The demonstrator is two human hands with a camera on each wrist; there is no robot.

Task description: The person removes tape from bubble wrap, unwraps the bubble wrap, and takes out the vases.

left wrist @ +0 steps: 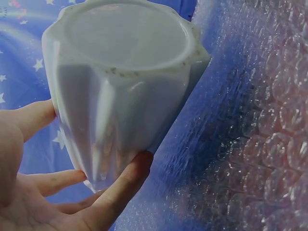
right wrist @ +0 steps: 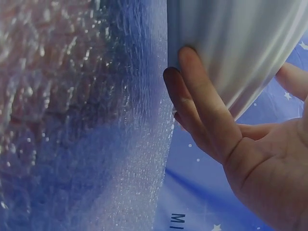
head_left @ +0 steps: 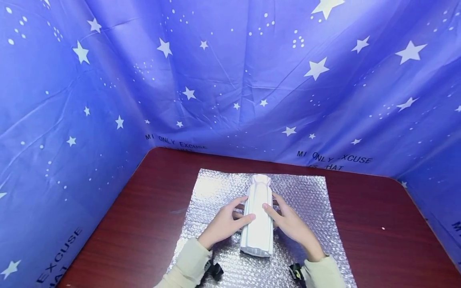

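A white fluted vase (head_left: 257, 216) lies lengthwise over a sheet of bubble wrap (head_left: 210, 192), its narrow neck pointing away and its base toward the near side. My left hand (head_left: 223, 224) grips its left side, thumb on top and fingers around the side. From the right, my right hand (head_left: 291, 226) holds it the same way. In the left wrist view the vase's round base (left wrist: 127, 36) faces the camera, with fingers of the left hand (left wrist: 62, 192) against the body. The right wrist view shows the right hand (right wrist: 255, 154) with fingertips touching the ridged vase (right wrist: 231, 43).
The bubble wrap lies on a dark red wooden table (head_left: 144, 224). A blue curtain (head_left: 230, 80) with white stars surrounds the table at the back and sides. A small pale speck (head_left: 383, 228) is on the table at the right.
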